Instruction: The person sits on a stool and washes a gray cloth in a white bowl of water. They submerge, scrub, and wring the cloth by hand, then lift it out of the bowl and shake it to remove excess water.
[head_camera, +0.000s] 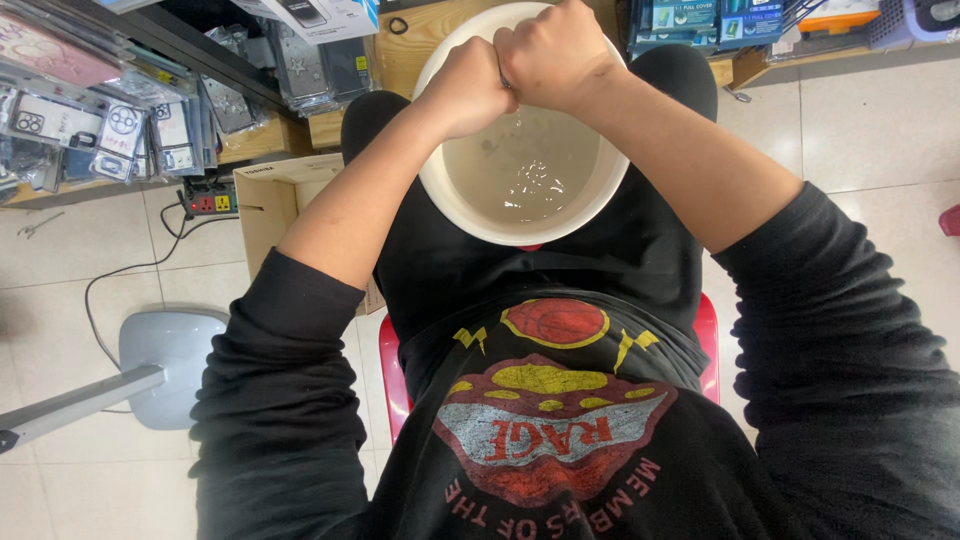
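This looks like a small phone-accessory shop: packaged phone cases (120, 125) hang in crowded rows on a rack at the left, more boxed screen protectors (700, 22) sit on a wooden shelf (420, 45) ahead (all retail packaging), above a pale tiled floor (880, 120).

Head-worn camera looks steeply down, close over the lap.

Red stool (707, 330); power strip (207, 201); cardboard box (272, 196)

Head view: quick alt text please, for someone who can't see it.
Both fists, left hand and right hand, press together over a white basin of cloudy water between the seated person's knees. Whatever they grip is hidden.
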